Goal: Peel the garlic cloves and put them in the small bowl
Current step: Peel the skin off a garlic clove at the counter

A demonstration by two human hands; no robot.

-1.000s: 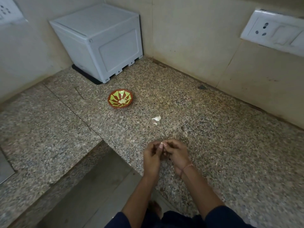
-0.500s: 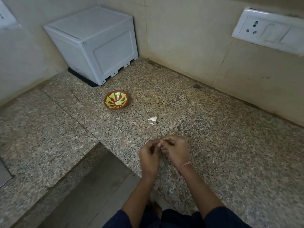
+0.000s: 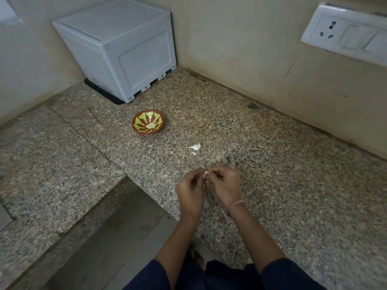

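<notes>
Head view: both hands are held together just above the near part of the counter (image 3: 276,168). The fingers of the left hand (image 3: 189,193) are curled inward, and the fingers of the right hand (image 3: 225,185) are bent toward them, so that the fingertips of both meet. A garlic clove (image 3: 205,174) is pinched between those fingertips. Only a small pale tip of it is seen; the rest is hidden by the fingers, and how much skin is on it cannot be told. A thin bracelet (image 3: 235,205) is worn on the right wrist, and the dark sleeves (image 3: 282,275) are cut off by the lower edge.

Farther off, a second clove (image 3: 195,146) in its white skin is left lying on the counter, with a small pale scrap (image 3: 193,153) just beside it on the near side. To the far left of these the small bowl (image 3: 144,132), brown with green stripes, is set upright. A little heap of peeled cloves (image 3: 151,126) is held in it; their number cannot be made out. A white box (image 3: 117,51) is placed in the far corner, and a socket plate (image 3: 343,34) is fixed to the right wall.
</notes>
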